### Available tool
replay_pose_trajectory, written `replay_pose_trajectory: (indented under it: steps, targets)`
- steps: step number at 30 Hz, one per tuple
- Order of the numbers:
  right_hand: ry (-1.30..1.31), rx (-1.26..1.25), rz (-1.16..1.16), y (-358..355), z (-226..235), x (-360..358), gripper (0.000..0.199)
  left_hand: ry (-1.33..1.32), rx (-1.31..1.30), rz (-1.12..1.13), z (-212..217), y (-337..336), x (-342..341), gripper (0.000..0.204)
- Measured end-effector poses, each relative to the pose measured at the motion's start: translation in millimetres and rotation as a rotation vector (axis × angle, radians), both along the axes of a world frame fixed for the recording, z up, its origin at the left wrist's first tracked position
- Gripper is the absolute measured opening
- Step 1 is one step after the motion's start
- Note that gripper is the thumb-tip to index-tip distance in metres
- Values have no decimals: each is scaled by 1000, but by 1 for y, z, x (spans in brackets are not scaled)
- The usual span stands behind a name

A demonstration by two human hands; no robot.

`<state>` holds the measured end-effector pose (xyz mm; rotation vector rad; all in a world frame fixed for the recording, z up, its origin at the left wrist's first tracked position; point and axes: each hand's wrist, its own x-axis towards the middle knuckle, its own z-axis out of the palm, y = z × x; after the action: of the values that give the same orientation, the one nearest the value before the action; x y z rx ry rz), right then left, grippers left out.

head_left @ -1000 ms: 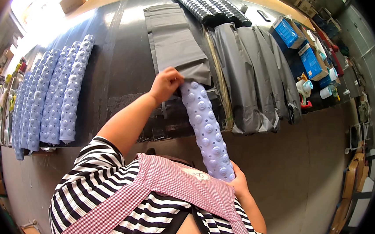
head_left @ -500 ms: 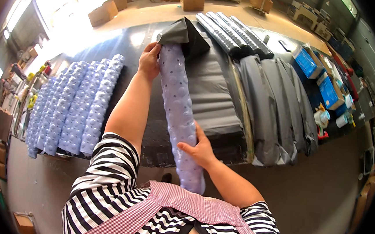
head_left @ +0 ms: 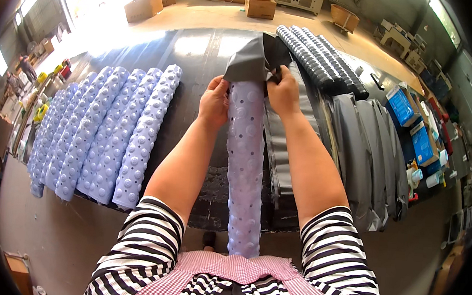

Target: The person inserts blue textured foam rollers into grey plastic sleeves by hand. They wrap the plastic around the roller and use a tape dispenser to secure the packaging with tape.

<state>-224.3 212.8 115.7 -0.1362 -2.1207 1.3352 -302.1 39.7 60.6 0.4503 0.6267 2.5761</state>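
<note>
A lilac rolled bath mat (head_left: pixel 244 165), bumpy and dotted with small holes, runs from my apron out over the table. Over its far end sits the mouth of a dark grey plastic bag (head_left: pixel 246 61). My left hand (head_left: pixel 214 102) is closed at the left side of the bag's rim, against the roll. On the opposite side, my right hand (head_left: pixel 284 94) pinches the rim between thumb and fingers. Beneath my right forearm lies a stack of flat grey bags (head_left: pixel 279 167), partly hidden.
Several lilac rolls (head_left: pixel 147 135) lie side by side at the left. Filled grey bags (head_left: pixel 351 156) lie to the right, with dark bumpy rolls (head_left: pixel 315 59) beyond them. Blue boxes (head_left: pixel 401 106) stand at the table's right edge. A cardboard box (head_left: pixel 260 7) is on the floor beyond.
My right hand has left the roll's near part and moved up to the bag's rim. The roll now points straighter ahead, and the bag's mouth spreads between both hands.
</note>
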Motion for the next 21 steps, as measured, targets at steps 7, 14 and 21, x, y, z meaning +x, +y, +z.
replay_pose_trajectory:
  steps: [7,14,21]
  targets:
    - [-780,738,93,-37,-105,81,23,167,-718,421,-142,-53,52,12]
    - [-1050,598,279,-63,-106,189,33,404,-904,-145,-138,-116,138,4]
    - [-1047,344,634,-92,-120,296,30,537,-949,-700,-85,-177,226,8]
